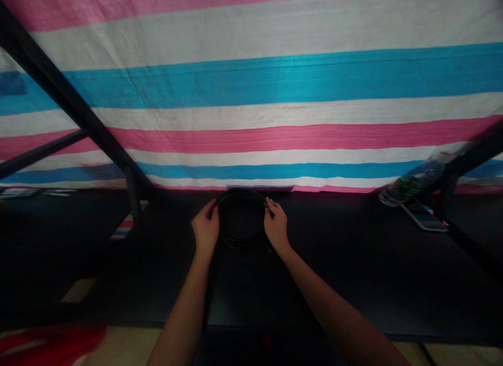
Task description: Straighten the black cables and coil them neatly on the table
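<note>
A coil of black cable (pixel 241 242) forms a round loop at the middle of the dark table, near its far edge. My left hand (pixel 206 227) grips the left side of the coil between thumb and fingers. On the opposite side, my right hand (pixel 276 224) has its fingers closed on the coil too. The cable is hard to tell from the table in the dim light, so its ends do not show clearly. A tiny pale piece (pixel 269 250) lies just below my right hand, too small to name.
Striped plastic sheeting (pixel 251 83) hangs behind the black table (pixel 353 271). Dark metal frame bars (pixel 84 119) slant down at the left and right. A clear plastic bottle (pixel 412 180) leans at the right above a phone (pixel 424 216). Red cloth (pixel 51 345) shows at lower left.
</note>
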Available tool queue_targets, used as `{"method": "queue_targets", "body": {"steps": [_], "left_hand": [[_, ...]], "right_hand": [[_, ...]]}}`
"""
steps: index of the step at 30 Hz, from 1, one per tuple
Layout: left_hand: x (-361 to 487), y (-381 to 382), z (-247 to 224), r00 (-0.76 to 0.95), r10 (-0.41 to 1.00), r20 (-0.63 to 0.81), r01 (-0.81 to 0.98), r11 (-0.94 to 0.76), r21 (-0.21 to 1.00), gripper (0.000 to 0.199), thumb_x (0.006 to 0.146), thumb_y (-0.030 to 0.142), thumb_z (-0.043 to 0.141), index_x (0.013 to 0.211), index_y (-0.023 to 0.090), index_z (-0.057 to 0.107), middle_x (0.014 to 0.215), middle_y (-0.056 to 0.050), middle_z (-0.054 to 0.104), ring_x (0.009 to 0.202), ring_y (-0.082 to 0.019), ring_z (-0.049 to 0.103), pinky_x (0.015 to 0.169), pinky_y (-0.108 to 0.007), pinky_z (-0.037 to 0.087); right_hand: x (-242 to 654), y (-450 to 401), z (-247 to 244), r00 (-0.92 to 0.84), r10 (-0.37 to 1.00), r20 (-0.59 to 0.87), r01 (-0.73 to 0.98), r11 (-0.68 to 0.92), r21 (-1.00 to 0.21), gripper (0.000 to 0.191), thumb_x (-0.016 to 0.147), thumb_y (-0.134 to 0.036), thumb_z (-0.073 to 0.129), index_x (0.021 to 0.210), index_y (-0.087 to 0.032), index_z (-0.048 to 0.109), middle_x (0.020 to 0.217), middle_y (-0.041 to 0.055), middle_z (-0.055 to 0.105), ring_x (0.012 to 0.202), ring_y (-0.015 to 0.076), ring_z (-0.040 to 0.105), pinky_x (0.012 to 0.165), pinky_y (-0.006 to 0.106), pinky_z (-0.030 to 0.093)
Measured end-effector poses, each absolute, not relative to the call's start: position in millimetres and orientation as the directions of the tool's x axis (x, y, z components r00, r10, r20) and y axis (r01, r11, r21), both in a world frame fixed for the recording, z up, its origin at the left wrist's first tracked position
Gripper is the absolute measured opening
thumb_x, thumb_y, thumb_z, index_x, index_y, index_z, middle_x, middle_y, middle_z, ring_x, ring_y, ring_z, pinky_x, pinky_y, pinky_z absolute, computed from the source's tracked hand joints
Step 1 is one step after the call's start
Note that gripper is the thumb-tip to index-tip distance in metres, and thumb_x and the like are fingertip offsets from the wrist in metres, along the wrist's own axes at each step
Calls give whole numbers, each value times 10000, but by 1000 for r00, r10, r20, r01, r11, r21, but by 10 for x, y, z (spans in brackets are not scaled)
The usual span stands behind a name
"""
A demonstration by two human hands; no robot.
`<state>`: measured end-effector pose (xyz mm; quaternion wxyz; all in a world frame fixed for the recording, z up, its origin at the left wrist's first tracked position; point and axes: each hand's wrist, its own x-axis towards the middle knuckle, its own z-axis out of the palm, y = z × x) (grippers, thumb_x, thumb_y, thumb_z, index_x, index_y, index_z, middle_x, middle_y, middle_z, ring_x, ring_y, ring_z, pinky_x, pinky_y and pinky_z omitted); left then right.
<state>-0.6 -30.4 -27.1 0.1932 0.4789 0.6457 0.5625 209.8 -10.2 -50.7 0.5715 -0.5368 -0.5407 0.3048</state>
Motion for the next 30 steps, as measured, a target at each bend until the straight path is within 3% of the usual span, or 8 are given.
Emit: {"method": "queue_targets", "body": {"steps": [10,12,14,16,18,20,25,30], "left_hand": [[25,-304,-297,-448,849,279,375,-105,921,299,855,224,650,1131,177,753,1146,-128,755,1098,-286,697,1047,-467,491],[52,-314,-286,-436,861,262,314,-128,941,366,875,264,641,1222,166,704,1115,-126,759,986,-239,727,971,-417,539],[75,-317,-269,-421,879,225,217,-143,966,455,877,299,646,1305,145,641,978,-103,771,758,-172,716,796,-336,579],[88,-312,-251,-415,893,176,108,-143,984,511,865,328,656,1331,125,604,859,-67,752,567,-110,622,603,-254,533],[90,-303,-236,-411,903,128,12,-135,991,525,849,362,664,1313,126,596,868,-61,736,500,-75,550,480,-205,444],[81,-300,-221,-397,914,88,-51,-118,992,504,832,417,680,1248,141,614,904,-63,722,492,-67,533,414,-181,375],[24,-337,-139,-313,950,-4,-162,-50,985,485,848,607,626,923,130,663,616,58,492,389,-40,374,360,-167,248],[-72,-399,-3,-186,982,30,-190,-66,980,517,871,603,614,1038,120,696,614,79,362,437,-55,354,430,-195,304]], "right_hand": [[2105,-170,-526,252,920,302,194,257,-947,435,874,-230,539,1277,-166,689,1158,142,632,1120,253,591,1046,443,429],[2111,-188,-491,277,918,282,140,252,-958,449,881,-262,541,1302,-166,666,1163,131,616,1066,228,597,1023,426,442],[2107,-206,-467,286,928,240,68,230,-971,481,892,-312,542,1343,-168,627,1120,108,608,887,179,612,889,379,505],[2091,-223,-454,266,948,176,-22,189,-982,505,901,-372,540,1362,-171,596,1035,77,614,676,126,566,669,313,512],[2075,-234,-441,222,969,109,-117,137,-984,506,901,-429,545,1327,-162,599,942,50,623,554,98,504,507,264,434],[2072,-242,-413,169,984,58,-206,92,-974,473,887,-476,563,1227,-153,634,844,22,607,499,89,466,439,244,363],[2167,-254,-244,9,1000,30,-361,31,-932,353,826,-521,650,926,-182,649,697,-50,450,461,68,339,438,245,311],[2364,-243,-70,-105,990,89,-340,49,-939,336,842,-487,658,970,-178,687,678,-46,433,523,92,368,514,265,348]]}}
